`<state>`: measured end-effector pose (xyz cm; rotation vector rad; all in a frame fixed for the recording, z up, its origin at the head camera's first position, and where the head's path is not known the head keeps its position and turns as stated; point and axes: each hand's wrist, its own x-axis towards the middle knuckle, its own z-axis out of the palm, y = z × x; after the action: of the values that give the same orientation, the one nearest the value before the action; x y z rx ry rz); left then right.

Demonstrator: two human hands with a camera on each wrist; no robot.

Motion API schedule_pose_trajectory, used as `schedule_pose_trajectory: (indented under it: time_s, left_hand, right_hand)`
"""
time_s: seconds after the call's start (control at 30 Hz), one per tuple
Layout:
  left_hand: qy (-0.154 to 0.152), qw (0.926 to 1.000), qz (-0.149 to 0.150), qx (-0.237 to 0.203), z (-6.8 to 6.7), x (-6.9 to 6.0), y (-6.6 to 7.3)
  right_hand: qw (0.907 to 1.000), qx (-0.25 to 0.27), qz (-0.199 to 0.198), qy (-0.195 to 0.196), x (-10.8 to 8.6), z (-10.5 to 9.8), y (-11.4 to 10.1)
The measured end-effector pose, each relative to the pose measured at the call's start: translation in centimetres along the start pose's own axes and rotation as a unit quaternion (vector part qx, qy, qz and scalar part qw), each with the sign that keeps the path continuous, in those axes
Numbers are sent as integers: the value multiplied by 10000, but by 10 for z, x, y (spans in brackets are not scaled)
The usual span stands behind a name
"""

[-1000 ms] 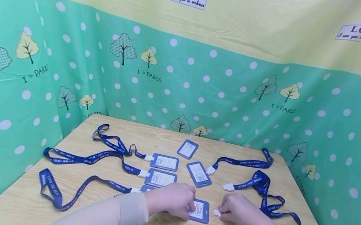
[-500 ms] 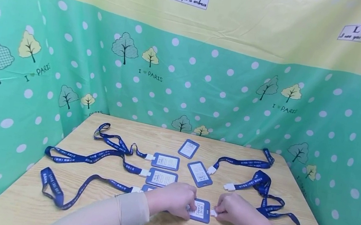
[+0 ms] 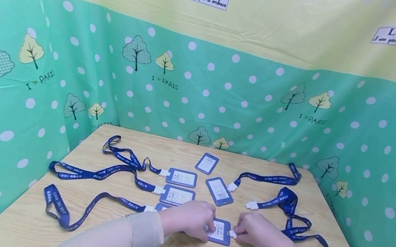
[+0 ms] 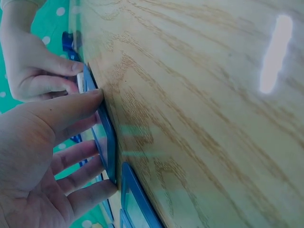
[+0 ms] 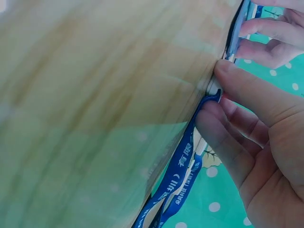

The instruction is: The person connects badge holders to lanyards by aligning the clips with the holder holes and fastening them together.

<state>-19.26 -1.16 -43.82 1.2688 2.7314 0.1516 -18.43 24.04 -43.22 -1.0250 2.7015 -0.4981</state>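
In the head view my left hand (image 3: 193,219) holds a blue ID card holder (image 3: 220,232) flat on the table at front centre. The left wrist view shows the thumb on one long edge of that holder (image 4: 109,142) and fingers at the other. Just right of it, my right hand (image 3: 257,232) pinches the white clip (image 3: 233,234) of a blue lanyard between thumb and fingers. The clip's tip is at the holder's slotted end; whether it is hooked through cannot be seen. From the clip (image 5: 214,86) the printed lanyard (image 5: 178,166) trails away in the right wrist view.
Two holders on lanyards lie behind my left hand, the nearer holder (image 3: 176,196) close by. A third holder (image 3: 162,207) is partly under that hand. Beyond are a tilted holder (image 3: 219,191), a loose holder (image 3: 207,163) and lanyard clips (image 3: 252,205) at right. Curtains surround the table (image 3: 111,213).
My right hand has moved left with the white clip, closing the gap to the holder's slotted end. My left hand has stayed on the card holder.
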Motion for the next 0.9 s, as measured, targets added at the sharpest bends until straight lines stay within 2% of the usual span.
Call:
schedule_pose_trajectory:
  time_s: [0.17,0.5,0.9]
  left_hand:
    - [-22,10000,17,-18,0,0,0]
    - [-32,10000,35,-49,2,0,1]
    - [35,9999,65,83,4,0,0]
  right_hand:
    - [9999,110,65,-34,1,-1,-1]
    - [9998,-5,166,-71,2,0,-3]
    - [9999,-69,77,-66,2,-1,-2]
